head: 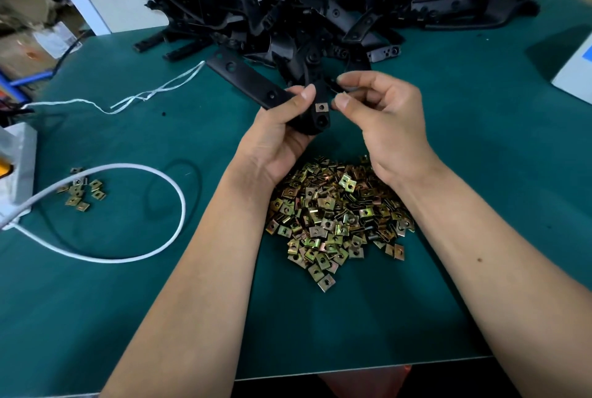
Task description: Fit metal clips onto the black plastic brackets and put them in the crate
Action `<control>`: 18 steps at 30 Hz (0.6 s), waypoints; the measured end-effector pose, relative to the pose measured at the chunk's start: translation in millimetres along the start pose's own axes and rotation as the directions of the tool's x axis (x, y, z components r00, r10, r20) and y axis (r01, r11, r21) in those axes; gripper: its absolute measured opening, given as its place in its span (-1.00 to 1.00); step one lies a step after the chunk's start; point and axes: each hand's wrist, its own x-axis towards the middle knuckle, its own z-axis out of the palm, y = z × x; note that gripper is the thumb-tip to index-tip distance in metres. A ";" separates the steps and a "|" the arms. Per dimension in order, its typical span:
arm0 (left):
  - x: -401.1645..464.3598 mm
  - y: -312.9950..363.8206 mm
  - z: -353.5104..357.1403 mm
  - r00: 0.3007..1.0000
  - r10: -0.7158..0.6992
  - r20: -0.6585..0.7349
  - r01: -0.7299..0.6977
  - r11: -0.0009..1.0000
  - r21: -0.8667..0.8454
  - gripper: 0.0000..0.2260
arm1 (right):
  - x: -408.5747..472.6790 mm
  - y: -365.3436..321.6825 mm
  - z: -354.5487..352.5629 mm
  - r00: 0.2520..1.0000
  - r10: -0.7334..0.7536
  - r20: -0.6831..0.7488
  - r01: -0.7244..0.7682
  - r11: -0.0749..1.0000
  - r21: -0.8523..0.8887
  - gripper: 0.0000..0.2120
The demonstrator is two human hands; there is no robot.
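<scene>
Two bare forearms reach in from the near edge, with no sleeves, gloves, watch or rings showing. The left hand point(282, 128) and right hand point(384, 115) have short, plain nails. A small dark mole sits on the right forearm point(479, 259), on its near right side.

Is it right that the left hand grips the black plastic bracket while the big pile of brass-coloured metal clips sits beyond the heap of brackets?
Not quite. The head view shows the pile of brass-coloured metal clips lying nearer, under the wrists; left hand does grip the black plastic bracket.
</scene>
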 end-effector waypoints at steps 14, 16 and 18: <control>1.1 -2.0 0.4 0.998 -0.019 0.052 0.016 0.998 0.059 -0.85 | -2.4 -2.4 4.2 0.936 0.350 -0.047 -0.305 0.869 0.390 -0.92; 1.0 -2.4 -0.1 0.998 -0.022 0.051 0.019 0.998 0.063 -0.85 | -2.5 -3.4 5.1 0.934 0.353 -0.050 -0.309 0.871 0.381 -0.93; 0.7 -2.3 -0.5 0.998 -0.025 0.053 0.022 0.998 0.062 -0.85 | -2.7 -4.4 5.8 0.930 0.364 -0.041 -0.322 0.865 0.385 -0.92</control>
